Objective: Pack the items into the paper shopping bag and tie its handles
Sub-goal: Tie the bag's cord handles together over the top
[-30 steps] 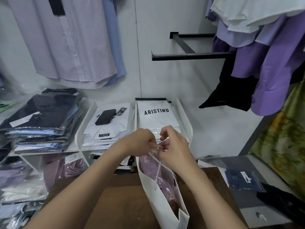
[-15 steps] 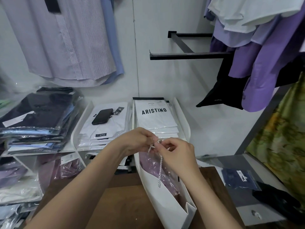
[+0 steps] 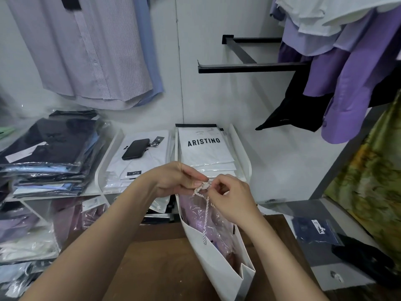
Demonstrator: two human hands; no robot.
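Two bare hands meet just above the mouth of a white paper bag [image 3: 219,263] that stands on a brown table [image 3: 152,268]. Our left hand [image 3: 175,179] pinches a twisted white cord handle [image 3: 202,189] between thumb and fingertips. Our right hand [image 3: 232,198] is curled, its fingertips nipping the same cord from the other side. Between the two sets of fingers the cord bunches into a small loop or half-formed knot; we cannot tell whether it is pulled tight. One strand hangs straight down from our fingers to the bag's near wall. Below our fingers, inside the bag, lies a lilac garment in clear plastic [image 3: 201,216], so packing looks done. We judge that only tightening the knot remains.
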